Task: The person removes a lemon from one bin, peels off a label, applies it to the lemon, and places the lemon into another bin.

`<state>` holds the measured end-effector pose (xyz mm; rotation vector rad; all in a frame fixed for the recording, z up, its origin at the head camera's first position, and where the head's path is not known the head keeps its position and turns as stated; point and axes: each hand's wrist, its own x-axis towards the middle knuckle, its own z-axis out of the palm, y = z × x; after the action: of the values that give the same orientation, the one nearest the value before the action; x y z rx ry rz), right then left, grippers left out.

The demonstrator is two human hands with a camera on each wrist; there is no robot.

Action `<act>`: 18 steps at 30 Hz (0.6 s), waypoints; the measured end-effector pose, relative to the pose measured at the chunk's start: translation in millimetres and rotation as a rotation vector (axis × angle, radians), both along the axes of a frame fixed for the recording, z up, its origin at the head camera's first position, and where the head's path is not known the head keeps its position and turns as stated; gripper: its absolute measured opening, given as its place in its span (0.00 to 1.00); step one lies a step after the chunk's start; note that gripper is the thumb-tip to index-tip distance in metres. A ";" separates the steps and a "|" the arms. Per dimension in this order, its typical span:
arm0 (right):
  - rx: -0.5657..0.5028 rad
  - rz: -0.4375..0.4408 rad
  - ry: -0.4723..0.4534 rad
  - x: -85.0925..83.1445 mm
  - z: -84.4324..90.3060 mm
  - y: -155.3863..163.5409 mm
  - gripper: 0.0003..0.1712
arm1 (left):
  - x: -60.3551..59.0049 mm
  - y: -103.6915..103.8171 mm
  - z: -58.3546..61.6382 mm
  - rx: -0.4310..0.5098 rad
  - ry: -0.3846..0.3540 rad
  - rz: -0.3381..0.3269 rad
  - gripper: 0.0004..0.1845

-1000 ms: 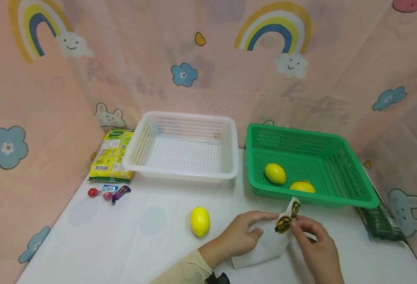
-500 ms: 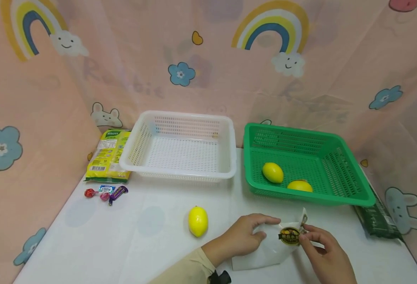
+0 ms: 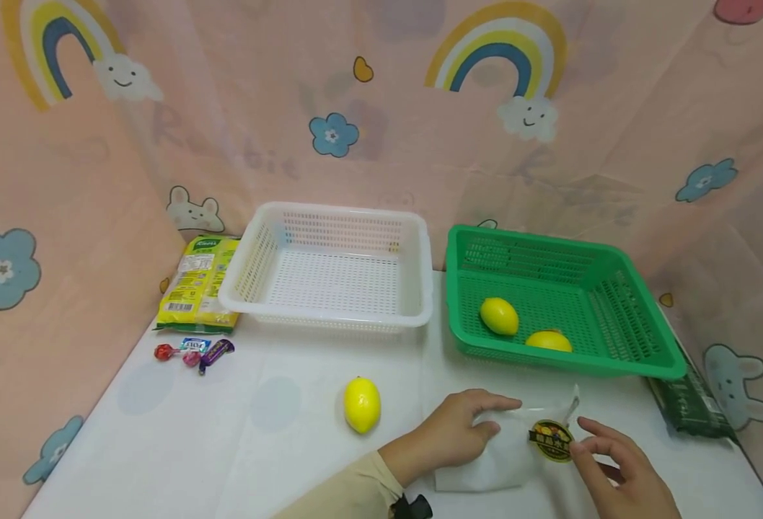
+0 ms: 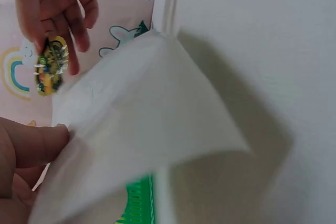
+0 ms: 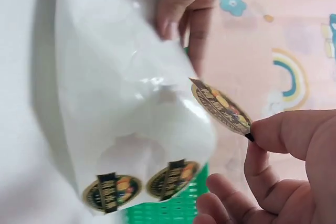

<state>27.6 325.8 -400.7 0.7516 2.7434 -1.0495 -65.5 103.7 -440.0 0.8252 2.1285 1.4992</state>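
Observation:
A round black-and-gold fruit sticker (image 5: 223, 107) is pinched by one edge between the thumb and index finger of my right hand (image 3: 622, 468). In the right wrist view it stands out beside the white sticker sheet (image 5: 121, 77). My left hand (image 3: 456, 436) holds that sheet near its upper edge, thumb on one face. Two more stickers (image 5: 112, 192) show at the sheet's lower end in the right wrist view. The left wrist view shows mostly the sheet's plain face (image 4: 142, 103), bent up off the tabletop. A yellow lemon (image 3: 362, 405) lies left of my left hand.
Behind my right hand stands a green basket (image 3: 566, 362) with two lemons (image 3: 500, 316) in it. A white basket (image 3: 329, 315) is left of it. Farther left are a yellow seasoning packet (image 3: 200, 285) and several candies (image 3: 215, 355). A dark green packet (image 3: 693, 407) lies at right.
My right hand has drawn right and toward me, pulling the sticker out from the curled end of the sheet. My left hand and the sheet have shifted slightly right.

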 end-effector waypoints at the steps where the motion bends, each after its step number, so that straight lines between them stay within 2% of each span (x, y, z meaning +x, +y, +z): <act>1: 0.007 -0.019 0.012 0.9 2.2 -0.8 0.19 | -0.4 0.7 0.5 0.001 0.001 -0.001 0.22; 5: 0.003 -0.055 0.028 1.9 5.7 -2.0 0.20 | -3.9 1.8 -1.6 -0.053 0.058 0.001 0.23; 13: -0.081 -0.010 -0.033 1.5 -4.4 -0.9 0.24 | -6.2 0.3 -11.7 -0.355 0.330 0.063 0.29; 18: -0.124 0.006 -0.055 -0.5 -8.1 0.3 0.30 | -2.2 -6.7 -3.9 -0.449 0.452 0.116 0.27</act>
<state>27.2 326.2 -408.7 0.7414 2.6049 -1.1675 -67.6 97.0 -443.9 0.9430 2.7392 0.8704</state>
